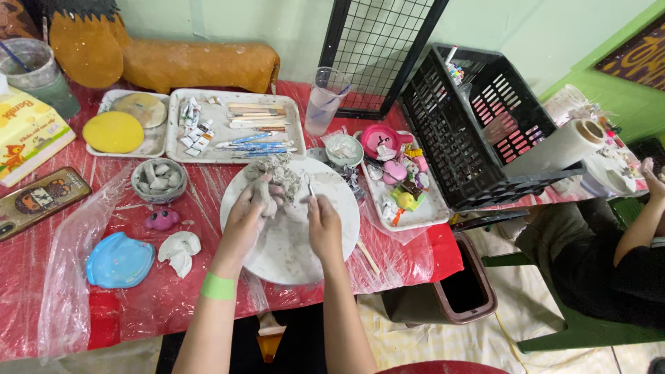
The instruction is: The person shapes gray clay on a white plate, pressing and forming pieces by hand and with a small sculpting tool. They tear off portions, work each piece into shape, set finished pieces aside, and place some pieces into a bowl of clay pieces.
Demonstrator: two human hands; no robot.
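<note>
Left hand [251, 208] is gripping the grey clay figure [271, 181] on the white board [291, 242] mid-desk, right hand [324, 223] pinches a thin tool [311, 188], and it looks rough, so plenty left to shape.

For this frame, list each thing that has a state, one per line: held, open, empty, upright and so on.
Left hand: gripping the grey clay figure on the round board.
Right hand: holding a thin tool against the clay.
Plastic cup: upright, seemingly empty.
Black crate: tipped on its side, open.
Paper roll: lying down.
Brown bin: open.
</note>
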